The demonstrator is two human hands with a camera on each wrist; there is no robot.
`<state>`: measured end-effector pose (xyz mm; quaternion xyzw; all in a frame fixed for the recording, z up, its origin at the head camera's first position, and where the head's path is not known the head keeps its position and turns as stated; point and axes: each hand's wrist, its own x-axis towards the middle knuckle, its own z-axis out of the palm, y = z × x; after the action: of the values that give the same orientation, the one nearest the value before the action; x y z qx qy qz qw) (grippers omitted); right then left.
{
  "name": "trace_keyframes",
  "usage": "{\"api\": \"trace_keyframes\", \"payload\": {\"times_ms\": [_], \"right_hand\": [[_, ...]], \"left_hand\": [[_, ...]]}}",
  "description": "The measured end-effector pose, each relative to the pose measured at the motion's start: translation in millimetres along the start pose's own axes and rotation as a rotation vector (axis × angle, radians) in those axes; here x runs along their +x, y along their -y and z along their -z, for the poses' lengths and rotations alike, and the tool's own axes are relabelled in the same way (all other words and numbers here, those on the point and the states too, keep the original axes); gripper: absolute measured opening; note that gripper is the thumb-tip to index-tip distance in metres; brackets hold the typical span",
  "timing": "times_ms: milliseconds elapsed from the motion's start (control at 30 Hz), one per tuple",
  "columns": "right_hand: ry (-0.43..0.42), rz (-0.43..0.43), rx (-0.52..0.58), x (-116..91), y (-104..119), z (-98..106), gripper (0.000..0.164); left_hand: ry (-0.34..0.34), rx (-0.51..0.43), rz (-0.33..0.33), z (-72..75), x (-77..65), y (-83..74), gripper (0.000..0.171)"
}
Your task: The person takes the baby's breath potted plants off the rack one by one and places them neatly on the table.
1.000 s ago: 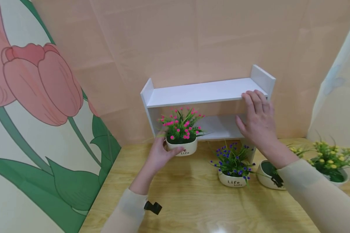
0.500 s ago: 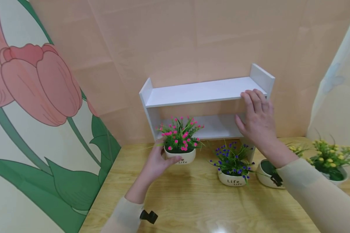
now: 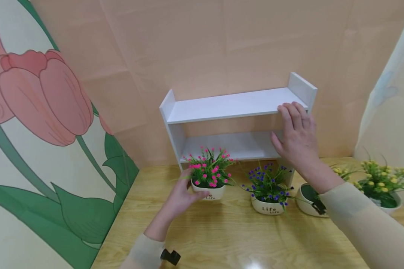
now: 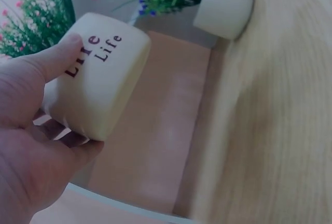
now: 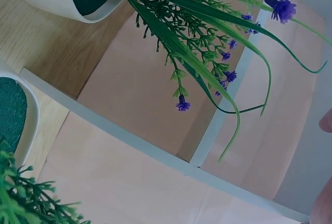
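Observation:
My left hand (image 3: pixel 180 194) holds a white oval pot (image 4: pixel 111 79) of pink artificial flowers (image 3: pixel 210 168), thumb across its lettered front and fingers behind. In the left wrist view the pot's underside stands apart from the wooden surface. The white two-tier shelf (image 3: pixel 229 107) is just behind it. My right hand (image 3: pixel 297 136) rests its fingertips on the front edge of the upper board near the right end, thumb spread below. Under that hand a pot of blue-purple flowers (image 3: pixel 268 206) stands on the table; its blooms and leaves (image 5: pixel 207 53) fill much of the right wrist view.
To the right, a white pot (image 3: pixel 306 201) is partly hidden by my right forearm, with a pot of yellow flowers (image 3: pixel 385 186) beyond it. The wooden table (image 3: pixel 229 235) meets a peach-coloured backdrop (image 3: pixel 202 45) behind the shelf and a tulip-printed panel (image 3: pixel 64 104) at left.
My left hand has lowered the pink flower pot from in front of the lower shelf board toward the table. The right hand stays at the upper board's edge.

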<state>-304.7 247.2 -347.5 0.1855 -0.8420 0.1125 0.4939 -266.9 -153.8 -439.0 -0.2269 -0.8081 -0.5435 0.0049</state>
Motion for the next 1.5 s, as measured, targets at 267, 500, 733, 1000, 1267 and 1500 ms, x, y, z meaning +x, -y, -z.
{"api": "trace_keyframes", "payload": {"times_ms": [267, 500, 733, 1000, 1267, 1500], "right_hand": [[-0.003, 0.003, 0.005, 1, 2, 1, 0.083], [0.012, -0.002, 0.002, 2, 3, 2, 0.084], [0.021, -0.003, -0.005, 2, 2, 2, 0.081], [0.001, 0.004, -0.006, 2, 1, 0, 0.081], [0.004, 0.002, -0.006, 0, 1, 1, 0.081], [0.006, -0.002, -0.004, 0, 1, 1, 0.081]], "left_hand": [[0.052, 0.015, 0.020, -3.7, -4.8, 18.5, 0.099], [0.074, 0.046, 0.035, -7.9, -4.4, 34.2, 0.102], [0.086, 0.079, 0.091, -12.9, -5.0, 47.5, 0.110], [0.094, 0.119, 0.104, -20.3, -4.9, 58.2, 0.112], [0.107, 0.128, 0.116, -26.7, -4.1, 65.2, 0.109], [0.102, 0.104, 0.101, -30.8, -2.7, 70.3, 0.104]]}}
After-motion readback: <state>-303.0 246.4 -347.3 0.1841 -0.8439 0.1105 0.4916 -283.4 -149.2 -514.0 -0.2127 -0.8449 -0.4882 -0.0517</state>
